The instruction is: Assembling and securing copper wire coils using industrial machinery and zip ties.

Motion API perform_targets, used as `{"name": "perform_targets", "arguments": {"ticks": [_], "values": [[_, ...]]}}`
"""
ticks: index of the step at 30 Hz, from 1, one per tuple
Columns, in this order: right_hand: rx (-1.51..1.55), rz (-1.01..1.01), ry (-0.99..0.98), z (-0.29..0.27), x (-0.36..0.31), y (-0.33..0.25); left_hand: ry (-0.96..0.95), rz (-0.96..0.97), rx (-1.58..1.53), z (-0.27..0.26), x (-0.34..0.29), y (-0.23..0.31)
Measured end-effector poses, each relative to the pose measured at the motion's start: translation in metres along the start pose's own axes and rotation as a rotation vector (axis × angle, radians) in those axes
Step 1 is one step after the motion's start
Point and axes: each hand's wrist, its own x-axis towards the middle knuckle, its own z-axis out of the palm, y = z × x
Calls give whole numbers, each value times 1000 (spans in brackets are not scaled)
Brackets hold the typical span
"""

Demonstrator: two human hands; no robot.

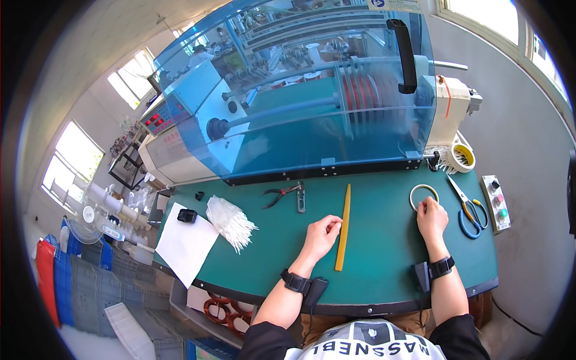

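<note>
My left hand [322, 235] is closed, its thumb and fingertips at the left edge of a long, narrow yellow strip [344, 240] that tapers toward its far end. Over to the right, my right hand [432, 219] pinches the near side of a thin, pale ring [424, 186], which looks like a narrow roll of tape. Scissors [468, 210] with blue and yellow handles lie open on the green mat, right of that hand. Pliers [281, 194] with dark red handles rest beyond my left hand, beside a small grey metal tool [301, 198].
Behind the work surface [384, 282] stands a winding machine under a blue clear cover [282, 138]. A bag of white ties [231, 222], white paper [187, 240] and a black block [187, 215] lie left. A yellow tape roll [462, 158] and a button box [496, 204] are right.
</note>
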Motion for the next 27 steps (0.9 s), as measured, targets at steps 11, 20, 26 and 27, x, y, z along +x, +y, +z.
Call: {"name": "perform_targets", "arguments": {"ticks": [11, 20, 26, 27], "values": [[-17, -11, -1, 1, 1, 1, 0, -14, 4, 1, 1, 0], [-9, 2, 2, 4, 1, 4, 17, -18, -9, 0, 1, -2], [16, -1, 16, 3, 0, 3, -30, -138, -215, -15, -4, -2], [22, -10, 10, 2, -1, 4, -27, -136, -216, -22, -10, 0]]}}
